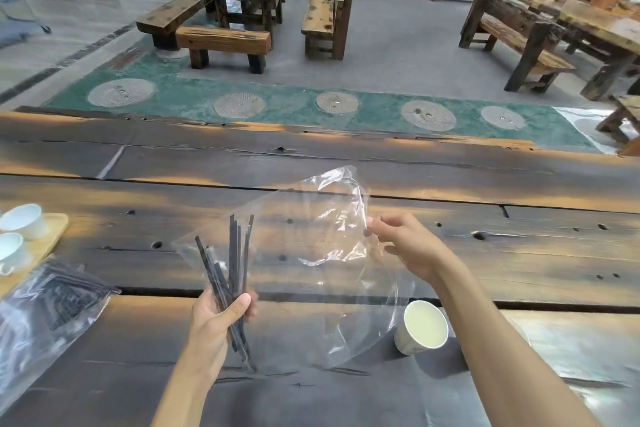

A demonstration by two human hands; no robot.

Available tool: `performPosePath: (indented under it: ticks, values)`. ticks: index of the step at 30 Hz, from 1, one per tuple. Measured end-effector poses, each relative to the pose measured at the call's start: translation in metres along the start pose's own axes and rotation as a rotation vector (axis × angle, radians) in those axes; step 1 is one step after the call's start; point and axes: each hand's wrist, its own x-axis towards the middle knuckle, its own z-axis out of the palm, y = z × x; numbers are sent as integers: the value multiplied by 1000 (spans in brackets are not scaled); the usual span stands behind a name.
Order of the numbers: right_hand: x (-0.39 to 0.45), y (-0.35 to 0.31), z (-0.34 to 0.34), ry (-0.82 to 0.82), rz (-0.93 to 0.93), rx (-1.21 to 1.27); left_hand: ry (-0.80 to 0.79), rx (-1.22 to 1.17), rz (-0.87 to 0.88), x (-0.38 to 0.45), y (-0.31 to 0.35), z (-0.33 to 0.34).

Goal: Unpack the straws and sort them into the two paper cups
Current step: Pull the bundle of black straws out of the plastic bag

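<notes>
Bundle of dark straws (235, 274) fanned upward, held above dark wooden surface (346, 156). Left hand (218, 319), grip wrapped around lower part of straws. Right hand (405, 246), grip pinching edge of clear plastic bag (311, 270), bag hanging crumpled between hands. One paper cup (420, 328) standing near right forearm. Second bag of dark straws (48, 305) lying far left, beside white cups (20, 222) on wooden tray (57, 229).
</notes>
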Motion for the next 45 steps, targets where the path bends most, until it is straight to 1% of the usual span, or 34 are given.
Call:
performPosePath:
  ticks: [2, 4, 6, 7, 8, 9, 10, 11, 12, 14, 16, 17, 18, 20, 23, 24, 27, 28, 30, 33, 35, 37, 41, 43, 45]
  values:
    - [-2, 0, 6, 57, -58, 25, 24, 40, 10, -1, 1, -9]
    - [-4, 0, 7, 168, -136, -74, 66, 87, 17, -2, 2, -16]
    - [-5, 0, 4, 279, -201, -341, 102, 130, 14, -1, 2, -20]
    - [-7, -1, 3, 320, -202, -492, 111, 149, 8, 0, 2, -22]
    - [-9, -2, 1, 343, -189, -608, 116, 164, 3, 1, 2, -22]
    - [-11, -4, -1, 346, -179, -663, 117, 174, -4, 2, 2, -22]
    - [-13, -3, -3, 330, -181, -656, 117, 180, -12, 3, 2, -20]
    - [-16, -2, -4, 299, -188, -584, 117, 182, -21, 4, 2, -19]
    - [-18, -1, -6, 256, -184, -437, 117, 182, -28, 5, 2, -17]
    - [-23, 3, -10, 99, -133, 25, 109, 180, -42, 6, 5, -15]
    - [-28, 11, -17, -174, -43, 496, 80, 170, -50, 5, 9, -12]
    - [-30, 14, -21, -308, -2, 670, 62, 167, -53, 4, 12, -12]
    - [-32, 16, -24, -420, 39, 790, 42, 169, -57, 4, 14, -12]
    - [-35, 21, -27, -585, 91, 874, -10, 177, -74, 2, 20, -11]
    - [-39, 25, -25, -819, 51, 826, -103, 188, -106, 1, 26, -9]
    - [-41, 25, -22, -851, 51, 777, -132, 186, -112, 0, 28, -8]
    - [-45, 26, -5, -808, 113, 569, -216, 176, -133, -3, 32, -2]
    - [-46, 26, 1, -815, 120, 559, -240, 177, -136, -4, 32, 1]
    - [-48, 26, 14, -861, 117, 620, -284, 173, -137, -6, 32, 9]
    - [-53, 30, 39, -830, 124, 696, -380, 160, -150, -10, 30, 22]
    - [-55, 33, 56, -795, 125, 788, -404, 150, -188, -14, 30, 29]
    - [-55, 34, 68, -733, 124, 822, -402, 140, -229, -17, 30, 35]
    - [-56, 36, 85, -612, 93, 774, -420, 126, -277, -19, 28, 40]
    - [-57, 35, 92, -521, 103, 751, -396, 100, -273, -20, 27, 42]
    - [-55, 33, 97, -393, 140, 681, -394, 84, -260, -21, 27, 46]
